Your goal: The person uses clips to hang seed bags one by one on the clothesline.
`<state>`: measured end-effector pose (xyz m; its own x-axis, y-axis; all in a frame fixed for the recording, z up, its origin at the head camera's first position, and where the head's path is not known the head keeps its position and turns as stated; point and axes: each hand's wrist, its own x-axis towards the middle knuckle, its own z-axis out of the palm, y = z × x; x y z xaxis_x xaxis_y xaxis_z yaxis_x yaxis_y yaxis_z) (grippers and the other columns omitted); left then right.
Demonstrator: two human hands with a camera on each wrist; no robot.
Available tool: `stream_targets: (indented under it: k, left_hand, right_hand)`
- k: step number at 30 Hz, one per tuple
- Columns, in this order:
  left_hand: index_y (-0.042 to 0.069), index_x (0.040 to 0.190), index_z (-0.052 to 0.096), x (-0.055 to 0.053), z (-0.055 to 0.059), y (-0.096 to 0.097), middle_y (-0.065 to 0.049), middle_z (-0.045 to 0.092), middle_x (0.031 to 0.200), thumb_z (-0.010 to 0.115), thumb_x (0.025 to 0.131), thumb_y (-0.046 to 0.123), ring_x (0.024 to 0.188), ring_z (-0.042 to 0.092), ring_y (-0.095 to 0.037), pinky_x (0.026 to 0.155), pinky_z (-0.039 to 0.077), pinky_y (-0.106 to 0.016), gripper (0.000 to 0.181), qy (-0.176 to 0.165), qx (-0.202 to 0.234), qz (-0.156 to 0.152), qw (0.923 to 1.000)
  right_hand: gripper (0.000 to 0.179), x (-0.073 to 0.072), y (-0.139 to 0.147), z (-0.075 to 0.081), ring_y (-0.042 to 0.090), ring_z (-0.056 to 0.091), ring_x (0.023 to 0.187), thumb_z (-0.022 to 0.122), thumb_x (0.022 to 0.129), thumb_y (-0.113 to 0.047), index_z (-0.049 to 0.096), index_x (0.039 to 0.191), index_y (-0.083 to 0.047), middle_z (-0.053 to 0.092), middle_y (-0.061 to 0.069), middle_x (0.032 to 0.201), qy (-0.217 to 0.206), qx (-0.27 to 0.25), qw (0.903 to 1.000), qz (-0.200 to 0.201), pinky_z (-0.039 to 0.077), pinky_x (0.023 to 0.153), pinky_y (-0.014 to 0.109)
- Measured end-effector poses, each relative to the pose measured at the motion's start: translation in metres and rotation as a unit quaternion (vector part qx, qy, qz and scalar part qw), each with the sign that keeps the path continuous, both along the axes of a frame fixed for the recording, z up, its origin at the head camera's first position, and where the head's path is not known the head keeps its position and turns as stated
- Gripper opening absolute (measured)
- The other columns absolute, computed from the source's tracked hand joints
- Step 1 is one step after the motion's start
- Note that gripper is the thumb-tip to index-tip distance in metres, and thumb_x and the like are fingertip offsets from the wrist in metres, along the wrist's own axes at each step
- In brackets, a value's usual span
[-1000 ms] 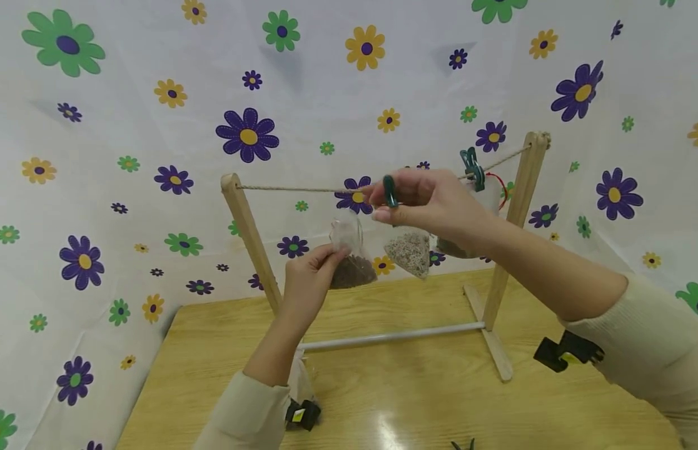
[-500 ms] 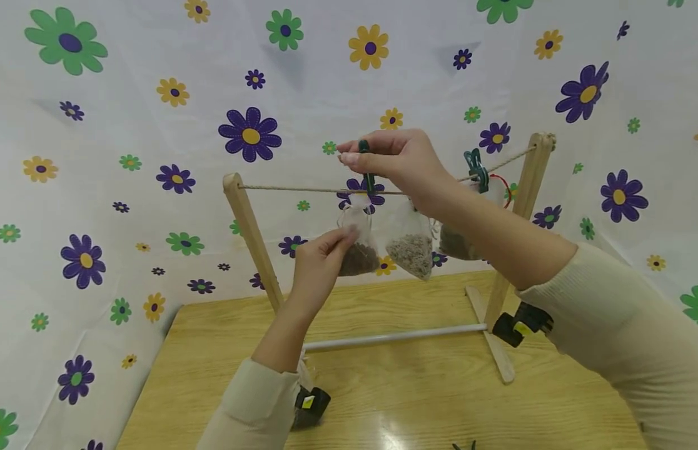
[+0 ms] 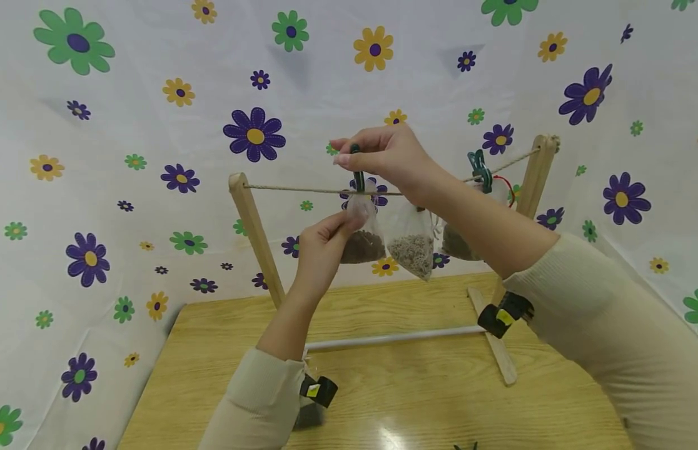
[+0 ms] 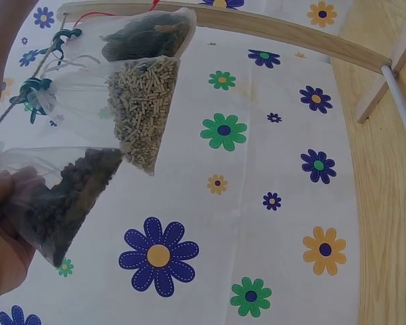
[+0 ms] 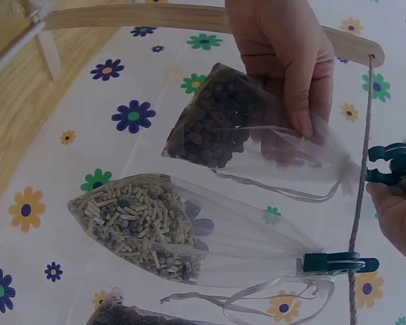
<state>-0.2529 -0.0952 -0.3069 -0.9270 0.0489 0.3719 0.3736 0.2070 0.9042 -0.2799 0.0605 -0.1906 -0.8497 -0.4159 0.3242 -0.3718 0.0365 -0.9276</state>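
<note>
My left hand (image 3: 321, 250) pinches the upper part of a sheer drawstring pouch (image 3: 364, 247) with dark, pebble-like pieces in its bottom. The pouch's gathered top lies right at the rope (image 5: 362, 183). Above it, my right hand (image 3: 389, 156) squeezes a dark green clothespin (image 5: 392, 162) between thumb and fingers. In the right wrist view its jaws stand apart at the rope, facing the pouch top. Beside it, a pouch of pale, stick-like pellets (image 5: 145, 227) hangs from a green clothespin (image 5: 331, 263). A third, dark-filled pouch (image 4: 149, 37) with red cord hangs farther right.
The rope runs between two wooden posts (image 3: 253, 231), joined low by a white bar (image 3: 394, 339) above the wooden table (image 3: 416, 387). Another pouch (image 3: 309, 415) lies near my left sleeve. A green clip (image 3: 466, 446) shows at the bottom edge. Flowered cloth (image 3: 304, 81) stands behind.
My left hand has lifted the dark-filled pouch up to the rope. My right hand has moved up and left, bringing the clothespin above the pouch's top.
</note>
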Motion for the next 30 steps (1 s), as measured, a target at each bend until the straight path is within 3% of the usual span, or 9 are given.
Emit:
stream_targets:
  k: [5,9,16,26,30]
  left_hand:
    - [0.002,0.117,0.066,0.0003,0.0009,0.0,-0.011,0.065,0.119,0.057,0.095,0.011,0.116,0.058,-0.016,0.097,0.045,-0.029,0.025,0.006,0.015,-0.013,0.9998]
    - [0.003,0.118,0.066,0.0,0.0014,-0.0007,-0.011,0.065,0.119,0.055,0.096,0.011,0.116,0.059,-0.017,0.098,0.044,-0.027,0.025,0.015,0.018,-0.023,0.9994]
    - [0.001,0.117,0.066,-0.0004,0.0043,-0.0011,-0.014,0.067,0.114,0.053,0.096,0.007,0.113,0.061,-0.02,0.098,0.045,-0.03,0.025,0.038,-0.024,-0.029,0.9985]
    - [0.0,0.115,0.067,0.001,0.0078,-0.0087,-0.014,0.068,0.112,0.052,0.097,0.006,0.105,0.064,-0.019,0.095,0.047,-0.028,0.024,0.103,-0.017,-0.05,0.9933]
    - [0.0,0.116,0.066,0.0003,0.0053,-0.0076,-0.015,0.068,0.112,0.053,0.096,0.006,0.104,0.064,-0.016,0.094,0.047,-0.027,0.025,0.101,-0.003,-0.041,0.994]
  right_hand:
    - [0.015,-0.0016,0.0008,-0.003,0.015,0.055,0.121,0.065,0.088,-0.006,0.069,0.074,-0.009,0.063,0.012,0.123,0.001,0.017,0.9996,0.025,0.04,0.104,0.035]
    - [0.011,-0.0027,0.0021,-0.0066,0.013,0.054,0.122,0.065,0.088,-0.006,0.07,0.079,-0.007,0.063,0.012,0.123,-0.001,0.035,0.9983,0.046,0.04,0.104,0.034]
    - [0.006,-0.0055,0.0049,-0.0051,0.014,0.053,0.123,0.064,0.088,-0.003,0.07,0.086,-0.001,0.062,0.013,0.124,0.015,0.049,0.9951,0.085,0.043,0.1,0.035]
    - [0.017,-0.0051,0.0056,-0.0022,0.017,0.054,0.121,0.065,0.088,-0.01,0.07,0.094,0.004,0.062,0.011,0.125,-0.022,0.12,0.9915,0.044,0.042,0.101,0.037]
    - [0.018,-0.0043,0.0047,-0.0036,0.017,0.055,0.117,0.066,0.088,-0.015,0.07,0.098,0.0,0.065,0.009,0.12,-0.033,0.142,0.989,0.025,0.043,0.099,0.036]
